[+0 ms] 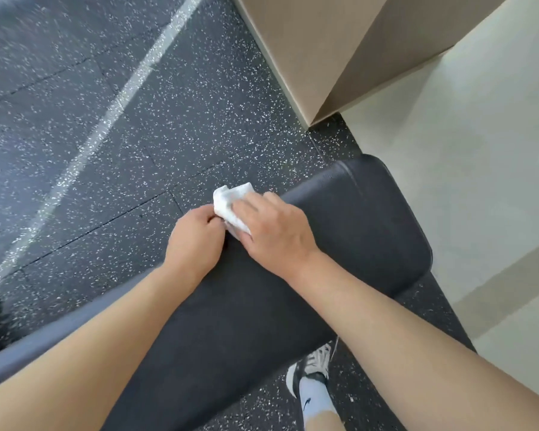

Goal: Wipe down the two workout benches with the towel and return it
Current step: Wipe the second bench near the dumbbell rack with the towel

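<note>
1 head-worn view looks steeply down, close over the bench point(339, 244).

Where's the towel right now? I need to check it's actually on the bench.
In the head view the towel sits centre frame at the bench's far edge, under the right hand and pinched by the left hand.

Both forearms point(386, 315) are bare, with no sleeves, watch or rings showing on them. The one foot in view wears a black and white sneaker point(308, 373) with pale laces and a white sock point(316, 399) marked with a small black logo.
</note>
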